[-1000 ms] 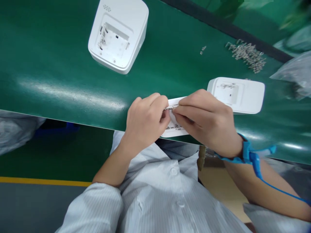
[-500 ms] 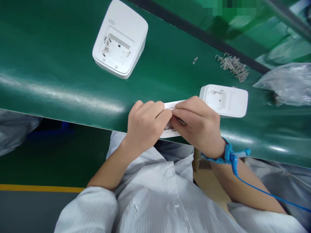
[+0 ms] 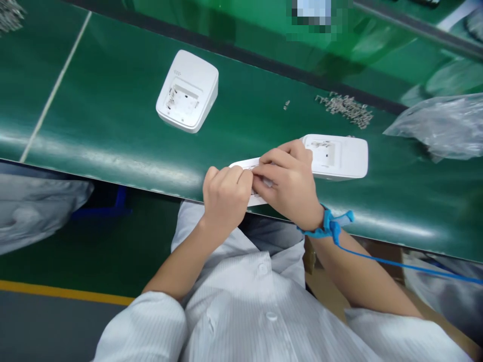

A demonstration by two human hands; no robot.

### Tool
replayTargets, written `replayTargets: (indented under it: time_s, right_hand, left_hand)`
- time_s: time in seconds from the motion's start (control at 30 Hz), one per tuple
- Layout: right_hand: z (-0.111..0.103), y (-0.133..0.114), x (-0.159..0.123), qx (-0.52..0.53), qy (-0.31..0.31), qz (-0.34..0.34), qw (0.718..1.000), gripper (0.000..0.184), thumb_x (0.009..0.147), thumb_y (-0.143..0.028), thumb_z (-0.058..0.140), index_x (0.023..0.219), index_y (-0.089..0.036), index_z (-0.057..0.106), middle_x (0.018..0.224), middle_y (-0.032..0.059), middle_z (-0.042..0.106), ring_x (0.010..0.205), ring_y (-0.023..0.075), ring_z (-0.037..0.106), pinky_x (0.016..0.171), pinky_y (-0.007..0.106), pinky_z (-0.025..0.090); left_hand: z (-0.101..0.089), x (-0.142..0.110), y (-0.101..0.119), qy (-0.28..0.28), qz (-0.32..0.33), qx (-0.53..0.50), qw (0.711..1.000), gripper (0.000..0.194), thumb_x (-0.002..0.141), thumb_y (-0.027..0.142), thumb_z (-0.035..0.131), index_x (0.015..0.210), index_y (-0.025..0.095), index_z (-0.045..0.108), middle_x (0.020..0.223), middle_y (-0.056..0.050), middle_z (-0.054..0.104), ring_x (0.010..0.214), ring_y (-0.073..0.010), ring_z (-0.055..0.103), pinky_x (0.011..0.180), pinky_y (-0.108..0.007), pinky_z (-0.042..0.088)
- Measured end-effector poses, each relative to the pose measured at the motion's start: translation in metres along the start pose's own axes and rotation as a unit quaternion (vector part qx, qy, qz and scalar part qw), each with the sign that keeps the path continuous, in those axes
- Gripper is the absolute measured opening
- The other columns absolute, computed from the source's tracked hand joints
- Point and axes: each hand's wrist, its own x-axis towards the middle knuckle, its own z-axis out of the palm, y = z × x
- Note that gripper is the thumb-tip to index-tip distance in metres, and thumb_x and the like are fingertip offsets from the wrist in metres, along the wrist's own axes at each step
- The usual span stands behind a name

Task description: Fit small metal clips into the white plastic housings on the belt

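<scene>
2 white housings (image 3: 187, 91), screws (image 3: 345, 108) perhaps, bag (image 3: 437, 125).

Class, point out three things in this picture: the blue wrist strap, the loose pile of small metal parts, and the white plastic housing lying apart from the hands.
blue wrist strap (image 3: 325, 227), head view, band at wrist.
loose pile of small metal parts (image 3: 345, 108), head view, pile's middle.
white plastic housing (image 3: 187, 91), head view, recessed top face.

Most of the white plastic part (image 3: 245, 164) lies hidden under the left hand (image 3: 225, 197) and right hand (image 3: 287, 183), whose fingertips cover whatever they pinch, while the heap of small metal pieces (image 3: 345, 108) is too tiny to identify.
</scene>
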Motion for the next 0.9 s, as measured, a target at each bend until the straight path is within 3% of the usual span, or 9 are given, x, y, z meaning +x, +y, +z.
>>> replayTargets:
  time_s: [0.2,0.47,0.9]
  right_hand:
    - [0.000,0.003,-0.002,0.017,-0.041,0.012,0.999,0.022,0.095,-0.025,0.060,0.077,-0.022,0.073,0.086,0.0042,0.066,0.095,0.0250,0.047,0.076,0.041,0.028]
    - [0.002,0.002,-0.002,0.017,-0.050,0.014,0.999,0.023,0.094,-0.020,0.057,0.076,-0.021,0.071,0.087,0.0058,0.064,0.093,0.0251,0.043,0.075,0.041,0.023]
    - [0.003,0.004,-0.002,0.026,-0.053,0.020,0.998,0.022,0.093,-0.019,0.055,0.081,-0.022,0.073,0.088,0.0073,0.060,0.095,0.0269,0.041,0.076,0.042,0.023]
  left_hand:
    - [0.003,-0.001,0.000,-0.065,-0.014,0.016,0.998,0.028,0.094,0.007,0.047,0.070,0.018,0.053,0.065,-0.001,0.053,0.060,-0.0139,0.046,0.063,-0.033,0.026]
    - [0.005,0.002,-0.003,-0.068,0.011,0.006,0.998,0.026,0.097,0.011,0.043,0.074,0.018,0.051,0.068,0.000,0.049,0.061,-0.0124,0.041,0.057,-0.029,0.026]
    - [0.011,-0.001,-0.003,-0.044,-0.018,-0.029,0.998,0.024,0.096,0.011,0.043,0.074,0.018,0.050,0.070,0.000,0.050,0.063,-0.0114,0.043,0.058,-0.027,0.029]
